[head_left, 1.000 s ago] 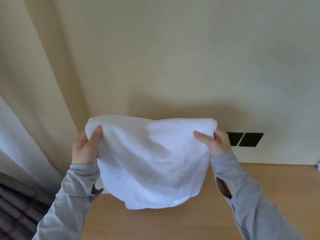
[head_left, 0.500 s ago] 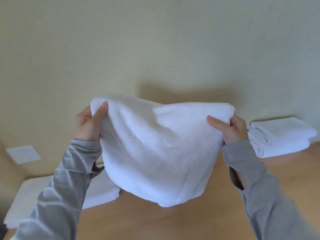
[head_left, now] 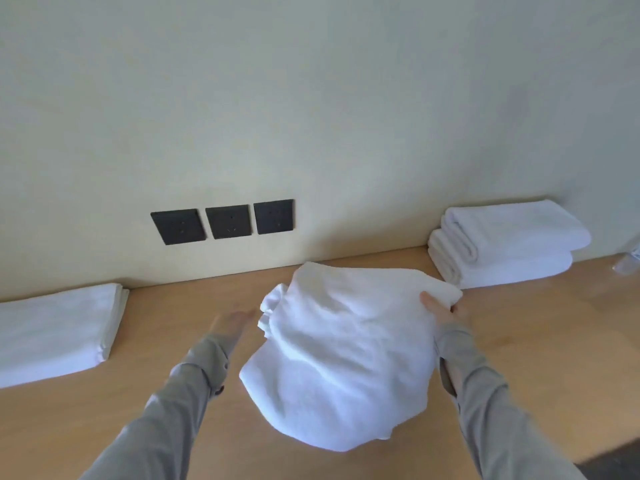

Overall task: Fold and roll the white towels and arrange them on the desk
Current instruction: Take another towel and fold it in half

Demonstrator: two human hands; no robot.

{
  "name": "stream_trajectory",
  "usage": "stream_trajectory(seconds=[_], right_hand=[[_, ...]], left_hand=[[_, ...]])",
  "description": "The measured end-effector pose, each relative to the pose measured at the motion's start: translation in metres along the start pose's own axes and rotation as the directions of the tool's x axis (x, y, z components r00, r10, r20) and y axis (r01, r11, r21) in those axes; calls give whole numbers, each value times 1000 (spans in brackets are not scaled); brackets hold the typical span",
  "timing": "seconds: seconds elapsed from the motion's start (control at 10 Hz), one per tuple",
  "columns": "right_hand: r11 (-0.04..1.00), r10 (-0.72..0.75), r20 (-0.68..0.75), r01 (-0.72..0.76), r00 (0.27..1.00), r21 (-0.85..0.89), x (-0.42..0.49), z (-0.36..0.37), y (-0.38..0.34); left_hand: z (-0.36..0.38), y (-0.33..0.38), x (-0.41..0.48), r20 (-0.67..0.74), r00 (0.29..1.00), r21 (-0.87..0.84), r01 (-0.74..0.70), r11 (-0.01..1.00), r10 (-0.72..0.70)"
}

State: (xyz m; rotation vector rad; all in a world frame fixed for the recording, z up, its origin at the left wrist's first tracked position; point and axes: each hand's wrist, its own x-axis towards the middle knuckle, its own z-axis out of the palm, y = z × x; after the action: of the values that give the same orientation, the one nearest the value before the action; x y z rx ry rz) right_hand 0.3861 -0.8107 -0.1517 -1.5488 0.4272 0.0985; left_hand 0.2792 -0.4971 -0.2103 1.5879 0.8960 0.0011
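The towel (head_left: 346, 358) rests bunched on the middle of the desk (head_left: 173, 393). The right hand (head_left: 443, 311) pinches its far right corner, probably to anchor it for spreading. The left hand (head_left: 233, 322), blurred and straight-fingered, holds nothing just beside it. Folded towels (head_left: 509, 244) are stacked behind on the right.

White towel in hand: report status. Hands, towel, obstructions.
Right hand grips crumpled white terry towel by its corner, over light wooden desk. Left hand open, blurred, beside it. Stack of folded white towels back right, apart.

Hotel-like room: desk (head_left: 173, 341), stacked towels (head_left: 512, 244), wall sockets (head_left: 228, 221)
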Motion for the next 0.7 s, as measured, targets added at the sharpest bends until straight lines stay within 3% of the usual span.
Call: stream_trajectory(seconds=[0.2, 0.3, 0.4, 0.5, 0.6, 0.7], right_hand=[[987, 157, -41, -157, 987, 23, 53, -21, 20], [973, 229, -98, -227, 969, 36, 57, -4, 28], [939, 331, -39, -325, 943, 111, 41, 28, 33], [912, 396, 96, -404, 913, 76, 28, 51, 39], [880, 430, 327, -471, 842, 56, -6, 84, 16], [865, 422, 438, -497, 794, 67, -19, 99, 18]], left_hand=[[35, -86, -25, -118, 953, -19, 279, 960, -280], [59, -104, -55, -129, 955, 167, 285, 944, -265], [98, -82, -87, -46, 991, 381, -96, 919, 123], [137, -38, -102, 223, 938, 474, -342, 812, 265], [156, -10, -99, 79, 963, 387, -266, 883, 256], [157, 0, -90, -118, 966, 335, -181, 925, 232]])
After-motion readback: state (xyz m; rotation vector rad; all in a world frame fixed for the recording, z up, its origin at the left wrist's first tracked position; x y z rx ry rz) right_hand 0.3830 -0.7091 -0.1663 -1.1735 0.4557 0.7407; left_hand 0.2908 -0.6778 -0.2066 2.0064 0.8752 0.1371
